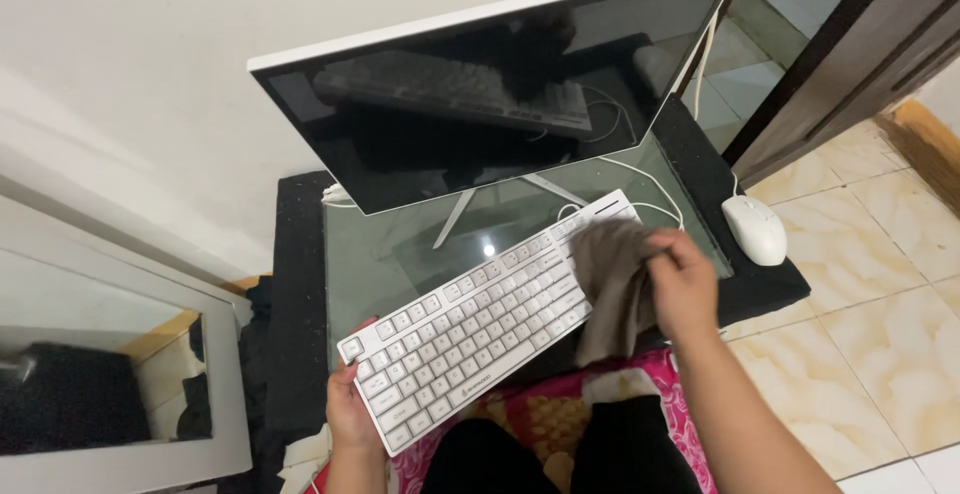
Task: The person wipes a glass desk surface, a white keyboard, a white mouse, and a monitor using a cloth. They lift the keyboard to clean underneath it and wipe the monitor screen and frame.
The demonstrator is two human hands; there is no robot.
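Note:
A white keyboard is lifted at a slant over the front edge of a low glass-topped table. My left hand grips its near left corner from underneath. My right hand holds a grey-brown cloth pressed on the keyboard's right end, covering those keys. The keyboard's white cable runs back behind it toward the monitor.
A dark-screened white monitor stands on its stand at the back of the table. A white mouse lies on the black table edge at right. A framed mirror leans at left. Tiled floor lies to the right; a pink patterned cushion is beneath me.

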